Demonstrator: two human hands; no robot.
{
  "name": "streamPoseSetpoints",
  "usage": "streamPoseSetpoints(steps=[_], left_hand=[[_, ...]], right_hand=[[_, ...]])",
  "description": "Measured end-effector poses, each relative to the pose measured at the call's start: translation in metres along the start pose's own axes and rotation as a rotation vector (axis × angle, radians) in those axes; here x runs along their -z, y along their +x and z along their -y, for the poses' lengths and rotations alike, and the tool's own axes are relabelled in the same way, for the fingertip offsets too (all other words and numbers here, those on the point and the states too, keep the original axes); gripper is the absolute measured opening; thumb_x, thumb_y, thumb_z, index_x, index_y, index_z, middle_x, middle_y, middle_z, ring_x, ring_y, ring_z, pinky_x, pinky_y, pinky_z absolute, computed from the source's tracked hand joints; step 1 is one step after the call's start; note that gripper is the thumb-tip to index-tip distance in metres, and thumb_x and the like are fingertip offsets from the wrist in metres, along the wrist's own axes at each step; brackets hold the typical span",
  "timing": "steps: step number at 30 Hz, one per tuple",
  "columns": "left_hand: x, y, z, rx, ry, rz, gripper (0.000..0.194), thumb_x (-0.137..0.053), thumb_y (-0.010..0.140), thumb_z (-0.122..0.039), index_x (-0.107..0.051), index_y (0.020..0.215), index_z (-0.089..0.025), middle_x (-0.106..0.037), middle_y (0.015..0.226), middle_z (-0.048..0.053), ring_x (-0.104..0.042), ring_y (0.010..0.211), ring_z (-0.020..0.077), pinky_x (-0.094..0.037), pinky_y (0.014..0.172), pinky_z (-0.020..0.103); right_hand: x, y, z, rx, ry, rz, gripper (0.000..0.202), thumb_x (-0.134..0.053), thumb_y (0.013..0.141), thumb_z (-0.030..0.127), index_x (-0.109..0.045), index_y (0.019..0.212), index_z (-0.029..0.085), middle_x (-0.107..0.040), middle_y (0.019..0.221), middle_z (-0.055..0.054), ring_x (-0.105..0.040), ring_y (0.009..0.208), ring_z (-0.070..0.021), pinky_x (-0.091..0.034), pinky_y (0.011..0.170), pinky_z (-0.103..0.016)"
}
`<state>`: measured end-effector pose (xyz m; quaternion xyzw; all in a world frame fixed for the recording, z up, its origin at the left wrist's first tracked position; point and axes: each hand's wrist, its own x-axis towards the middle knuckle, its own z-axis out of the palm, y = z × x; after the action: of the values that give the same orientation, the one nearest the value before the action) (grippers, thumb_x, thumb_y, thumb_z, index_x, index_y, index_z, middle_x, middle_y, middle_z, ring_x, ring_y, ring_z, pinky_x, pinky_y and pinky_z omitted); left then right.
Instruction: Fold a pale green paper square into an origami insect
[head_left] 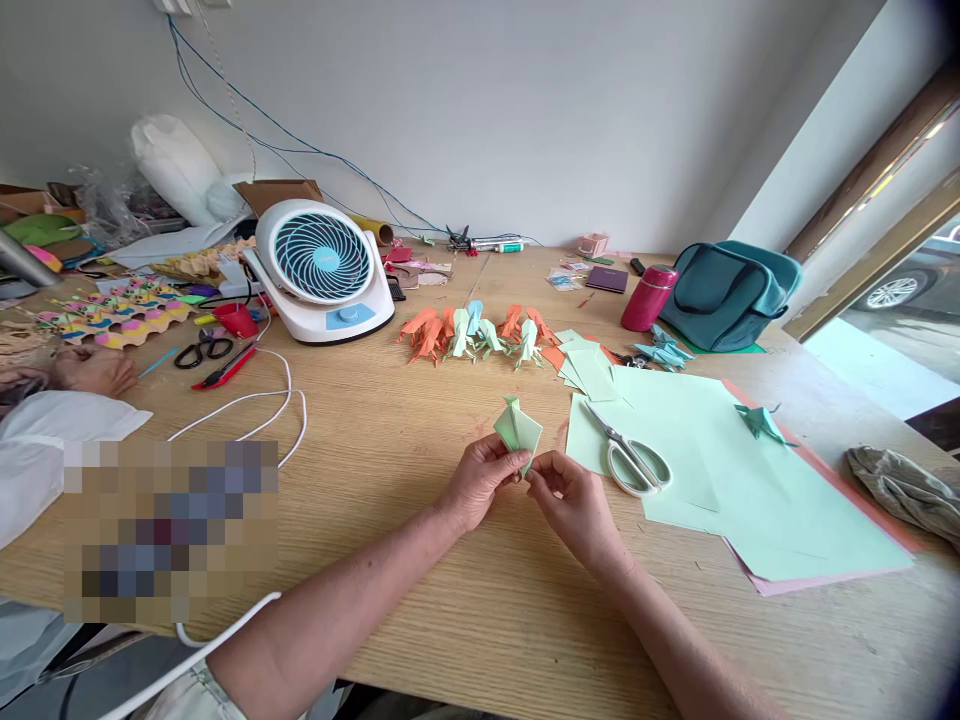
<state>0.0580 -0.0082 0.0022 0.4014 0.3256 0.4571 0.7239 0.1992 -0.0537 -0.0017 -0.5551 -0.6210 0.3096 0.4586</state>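
Observation:
A folded pale green paper piece [519, 428], diamond-shaped with a small point on top, is held upright over the table. My left hand [484, 483] pinches its lower left part between thumb and fingers. At its bottom tip, my right hand [571, 497] has thumb and index finger closed on the paper's lower edge. White-handled scissors [636, 465] lie to the right on large light green sheets [787, 510]. Behind the hands stands a row of folded paper figures, orange [426, 333] and pale green [528, 342]. Small green squares [592, 370] are stacked near them.
A white fan [322, 262] stands back left, its cable looping across the table. Black scissors [202, 349] and a red cutter [225, 367] lie left. Another person's hand [94, 370] is at far left. A pink bottle [649, 298] and teal bag [731, 295] stand back right.

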Motion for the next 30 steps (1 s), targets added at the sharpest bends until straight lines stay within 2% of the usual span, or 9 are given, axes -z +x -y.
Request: streamPoseSetpoints(steps=[8,12,16,23,27,30], left_hand=[[-0.0032,-0.002,-0.0015,-0.037,0.04,-0.044,0.033,-0.084,0.065,-0.037,-0.062,0.071,-0.014,-0.061,0.066,-0.001,-0.045,0.059,0.0069,-0.036,0.059,0.022],[-0.006,-0.0038,-0.0019,-0.039,0.038,-0.11,0.034,-0.084,0.064,-0.039,-0.062,0.075,-0.015,-0.063,0.069,-0.001,-0.051,0.063,0.0093,-0.041,0.063,0.023],[-0.0082,-0.0052,0.0006,-0.067,0.039,-0.141,0.036,-0.086,0.061,-0.039,-0.063,0.077,-0.016,-0.062,0.071,-0.002,-0.054,0.067,0.0107,-0.044,0.066,0.024],[-0.001,-0.0025,0.0056,-0.029,0.129,-0.116,0.039,-0.086,0.062,-0.043,-0.068,0.078,-0.013,-0.059,0.069,-0.001,-0.051,0.066,0.0098,-0.04,0.063,0.023],[0.0004,-0.0017,0.0029,0.02,0.062,-0.097,0.038,-0.088,0.06,-0.042,-0.072,0.076,-0.012,-0.059,0.066,-0.001,-0.048,0.062,0.0082,-0.037,0.06,0.022],[-0.0007,-0.0025,-0.0008,0.055,0.03,-0.034,0.037,-0.089,0.058,-0.04,-0.074,0.078,-0.012,-0.061,0.067,0.0,-0.048,0.062,0.008,-0.035,0.057,0.021]], right_hand=[[0.0008,-0.001,0.0014,0.002,0.038,0.035,0.013,-0.058,0.088,0.027,-0.064,0.081,0.019,-0.07,0.078,-0.004,-0.065,0.068,-0.0165,-0.049,0.064,-0.026],[-0.0004,-0.0023,0.0051,0.021,0.071,0.073,0.016,-0.059,0.09,0.032,-0.066,0.085,0.019,-0.071,0.08,-0.004,-0.065,0.07,-0.0163,-0.05,0.064,-0.026],[-0.0023,-0.0029,0.0059,0.024,0.036,0.033,0.018,-0.061,0.089,0.033,-0.068,0.081,0.018,-0.071,0.075,-0.004,-0.063,0.065,-0.0156,-0.049,0.061,-0.025],[-0.0009,-0.0033,0.0028,0.079,-0.001,0.005,0.021,-0.057,0.092,0.032,-0.066,0.079,0.019,-0.07,0.074,-0.004,-0.062,0.065,-0.0159,-0.048,0.062,-0.026],[-0.0004,-0.0038,0.0017,0.101,-0.037,-0.001,0.02,-0.055,0.093,0.029,-0.064,0.078,0.019,-0.068,0.073,-0.003,-0.06,0.066,-0.0157,-0.047,0.064,-0.027],[-0.0002,-0.004,0.001,0.129,-0.029,0.009,0.02,-0.052,0.095,0.027,-0.063,0.079,0.02,-0.067,0.075,-0.003,-0.06,0.068,-0.0157,-0.048,0.065,-0.027]])
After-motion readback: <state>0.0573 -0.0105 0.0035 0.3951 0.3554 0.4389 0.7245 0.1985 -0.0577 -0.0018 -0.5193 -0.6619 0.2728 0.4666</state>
